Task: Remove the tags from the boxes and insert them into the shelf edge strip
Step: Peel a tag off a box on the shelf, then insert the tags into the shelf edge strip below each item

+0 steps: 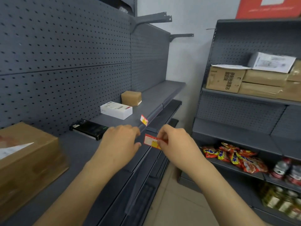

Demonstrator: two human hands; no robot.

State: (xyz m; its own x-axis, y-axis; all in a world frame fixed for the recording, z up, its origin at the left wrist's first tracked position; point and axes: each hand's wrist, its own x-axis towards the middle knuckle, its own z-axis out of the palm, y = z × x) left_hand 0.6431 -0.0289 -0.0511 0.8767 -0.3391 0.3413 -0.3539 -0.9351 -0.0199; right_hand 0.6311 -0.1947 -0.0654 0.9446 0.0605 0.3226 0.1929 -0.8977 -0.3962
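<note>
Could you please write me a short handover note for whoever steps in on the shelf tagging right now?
Right hand: pinches a red and yellow tag just in front of the shelf edge strip, not yet inserted.
Left hand: holds nothing, fingers relaxed at the strip beside the tag.
Done: one tag stands at the strip further along; whether it is fully seated cannot be told.
On the shelf: black box, white box, small brown box, large cardboard box. No tags visible on them.
Left: slide the held tag into the strip, then check the boxes for more.
</note>
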